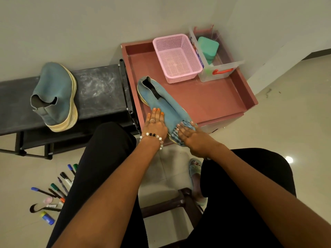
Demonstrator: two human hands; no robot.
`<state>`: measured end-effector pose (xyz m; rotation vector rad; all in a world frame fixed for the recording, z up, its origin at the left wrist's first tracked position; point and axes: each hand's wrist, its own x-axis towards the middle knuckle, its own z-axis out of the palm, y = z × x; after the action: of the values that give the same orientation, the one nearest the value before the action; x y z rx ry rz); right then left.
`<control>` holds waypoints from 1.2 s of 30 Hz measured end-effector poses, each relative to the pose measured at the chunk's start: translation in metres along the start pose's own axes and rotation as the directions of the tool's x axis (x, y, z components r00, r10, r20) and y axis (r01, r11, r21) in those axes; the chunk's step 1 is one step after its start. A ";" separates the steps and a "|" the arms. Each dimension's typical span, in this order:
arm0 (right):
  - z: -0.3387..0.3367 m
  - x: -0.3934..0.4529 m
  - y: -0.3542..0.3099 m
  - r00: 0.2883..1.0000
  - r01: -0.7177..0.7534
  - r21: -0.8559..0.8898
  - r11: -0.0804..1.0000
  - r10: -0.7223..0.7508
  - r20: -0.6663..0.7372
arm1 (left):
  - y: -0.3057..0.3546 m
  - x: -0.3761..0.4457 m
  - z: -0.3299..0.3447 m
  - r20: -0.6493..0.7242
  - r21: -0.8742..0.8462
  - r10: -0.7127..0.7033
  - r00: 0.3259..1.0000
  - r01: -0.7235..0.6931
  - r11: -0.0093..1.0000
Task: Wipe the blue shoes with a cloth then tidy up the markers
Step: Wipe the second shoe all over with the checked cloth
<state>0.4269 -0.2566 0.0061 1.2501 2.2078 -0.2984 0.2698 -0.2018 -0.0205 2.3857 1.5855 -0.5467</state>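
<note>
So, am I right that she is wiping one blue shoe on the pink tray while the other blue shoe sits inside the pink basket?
Not quite. The head view shows the other blue shoe lying on the black bench, left of the pink tray; nothing shows inside the pink basket. The rest holds: the left hand steadies the shoe on the tray while the right hand presses a cloth on it.

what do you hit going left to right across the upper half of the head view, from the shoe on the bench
blue shoe on the black bench → blue shoe on the red tray → pink basket → green sponge → clear bin's red handle
</note>
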 end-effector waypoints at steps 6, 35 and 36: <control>-0.005 -0.025 -0.003 0.996 0.031 0.569 0.822 0.024 -0.089 | 0.001 -0.001 -0.004 0.043 -0.031 -0.017 0.999 0.019 0.999; -0.014 0.022 -0.025 0.952 -0.199 0.086 0.976 0.214 -0.221 | -0.004 -0.002 -0.005 0.008 -0.024 0.042 0.999 -0.041 0.999; -0.015 0.027 -0.023 0.946 -0.208 0.086 0.974 0.222 -0.236 | -0.004 -0.002 -0.006 0.010 -0.021 0.053 0.999 -0.053 0.998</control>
<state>0.3914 -0.2423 0.0004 1.6220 2.2496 -0.1299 0.2661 -0.1995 -0.0142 2.3980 1.5115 -0.5297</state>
